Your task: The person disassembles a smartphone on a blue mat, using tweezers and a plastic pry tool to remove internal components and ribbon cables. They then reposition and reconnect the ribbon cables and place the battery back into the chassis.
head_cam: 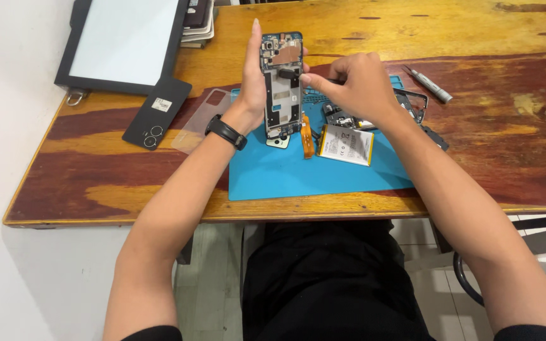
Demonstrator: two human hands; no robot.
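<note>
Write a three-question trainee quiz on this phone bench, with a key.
1. True or false: the left hand holds the opened phone upright above the blue mat.
2. What lies on the mat nearest the right hand? A) the white battery B) a mug C) scissors
3. Fill in: the black back cover lies on the wooden table, to the ___ of the mat.

Key: 1 true; 2 A; 3 left.

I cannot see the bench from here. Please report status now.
Left hand holds opened phone upright. Right hand fingers pinch at its middle. Battery lies on blue mat, not obstructing.
</note>
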